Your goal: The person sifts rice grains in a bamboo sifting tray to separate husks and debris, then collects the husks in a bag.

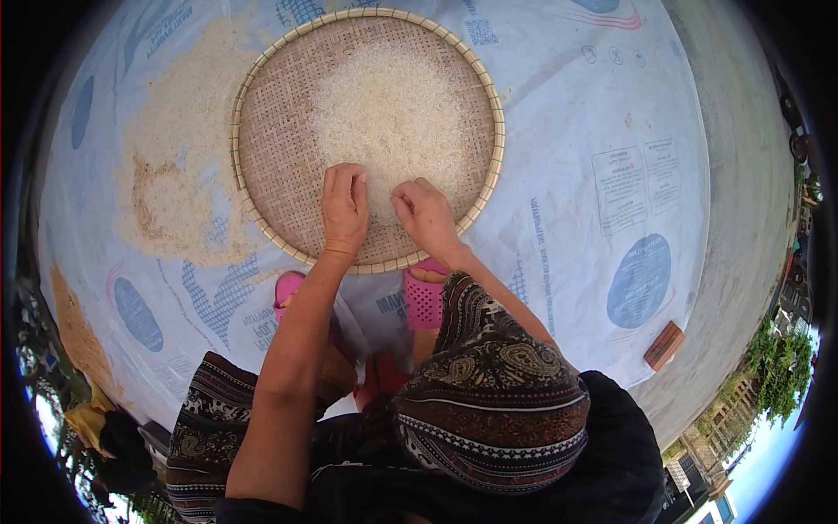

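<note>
At six o'clock on a woven bamboo tray point(271, 157), the left hand point(345, 208) and right hand point(425, 214) were laid, fingers curled, on white rice point(393, 113); grip unclear.

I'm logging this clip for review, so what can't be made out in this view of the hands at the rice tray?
Head view:
- What the left hand and right hand pinch, if anything: curled fingers cover it, and the rice grains are too small.
- Tray, near rim: partly under both wrists.
- Pink sandals: mostly behind the left forearm and patterned trousers.
- Tarp print: too small, lens-warped.
</note>
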